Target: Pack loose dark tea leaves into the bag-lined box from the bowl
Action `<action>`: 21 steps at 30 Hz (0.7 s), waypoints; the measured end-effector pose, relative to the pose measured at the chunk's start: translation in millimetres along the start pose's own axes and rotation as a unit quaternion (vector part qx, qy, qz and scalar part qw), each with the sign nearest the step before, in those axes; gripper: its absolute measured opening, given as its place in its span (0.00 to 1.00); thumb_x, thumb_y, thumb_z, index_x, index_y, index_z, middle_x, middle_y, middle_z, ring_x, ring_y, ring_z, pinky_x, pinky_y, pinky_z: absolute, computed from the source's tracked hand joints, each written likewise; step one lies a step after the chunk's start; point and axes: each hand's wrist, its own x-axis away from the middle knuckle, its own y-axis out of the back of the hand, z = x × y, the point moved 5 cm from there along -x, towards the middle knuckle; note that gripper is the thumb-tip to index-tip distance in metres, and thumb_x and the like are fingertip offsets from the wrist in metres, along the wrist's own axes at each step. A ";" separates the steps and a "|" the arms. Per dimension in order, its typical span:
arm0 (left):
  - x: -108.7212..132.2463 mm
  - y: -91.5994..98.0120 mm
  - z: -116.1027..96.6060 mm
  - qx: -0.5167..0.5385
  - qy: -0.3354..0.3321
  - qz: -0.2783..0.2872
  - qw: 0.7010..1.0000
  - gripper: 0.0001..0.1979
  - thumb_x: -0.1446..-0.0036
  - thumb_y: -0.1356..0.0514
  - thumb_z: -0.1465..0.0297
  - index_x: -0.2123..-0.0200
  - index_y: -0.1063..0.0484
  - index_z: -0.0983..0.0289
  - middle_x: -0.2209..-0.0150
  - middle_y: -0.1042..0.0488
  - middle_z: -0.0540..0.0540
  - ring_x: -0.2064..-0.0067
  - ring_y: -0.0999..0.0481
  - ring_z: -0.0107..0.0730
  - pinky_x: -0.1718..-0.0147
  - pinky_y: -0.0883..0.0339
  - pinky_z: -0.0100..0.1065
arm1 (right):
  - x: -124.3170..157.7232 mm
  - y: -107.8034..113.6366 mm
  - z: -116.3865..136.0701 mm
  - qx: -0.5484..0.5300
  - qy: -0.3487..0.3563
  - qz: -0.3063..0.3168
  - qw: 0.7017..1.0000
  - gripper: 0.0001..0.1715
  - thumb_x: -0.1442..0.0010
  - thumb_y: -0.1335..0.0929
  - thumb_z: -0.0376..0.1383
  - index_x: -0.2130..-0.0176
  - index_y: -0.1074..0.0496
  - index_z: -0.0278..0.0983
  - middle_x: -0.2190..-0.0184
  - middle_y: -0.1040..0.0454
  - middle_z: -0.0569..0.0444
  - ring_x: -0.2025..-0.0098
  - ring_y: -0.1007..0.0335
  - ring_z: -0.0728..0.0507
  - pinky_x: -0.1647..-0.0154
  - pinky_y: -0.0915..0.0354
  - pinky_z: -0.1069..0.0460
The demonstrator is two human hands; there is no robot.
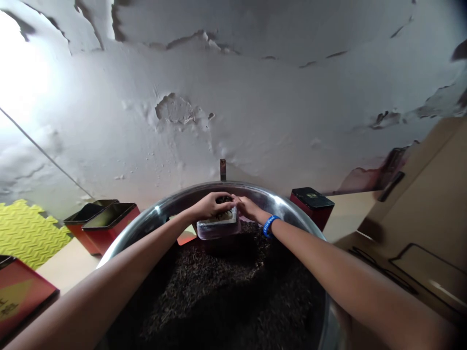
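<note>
A big shiny metal basin [156, 214] filled with dark loose tea leaves [226, 287] sits in front of me. Over its far side, my left hand [209, 205] grips the rim of a small clear rectangular container [219, 227] holding some tea. My right hand [248, 206], with a blue wristband [270, 225] on the wrist, rests on the container's top right edge, fingers pressing a clump of tea leaves at its opening. The two hands touch each other above the container.
Two open red tin boxes [109, 223] stand left of the basin and a closed red tin with a dark lid [312, 204] to its right. A red lid or box [18, 291] lies at the near left. Cardboard boxes [419, 218] fill the right side. A peeling white wall rises behind.
</note>
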 end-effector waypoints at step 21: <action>4.0 -2.8 34.6 -0.126 0.041 -0.118 0.984 0.17 0.51 0.45 0.60 0.61 0.31 0.64 0.67 0.28 0.51 0.68 0.32 0.30 0.68 0.39 0.28 | 17.1 19.9 53.3 0.081 0.153 -0.078 0.982 0.23 0.50 0.43 0.24 0.61 0.27 0.39 0.65 0.27 0.55 0.63 0.34 0.48 0.58 0.40 0.53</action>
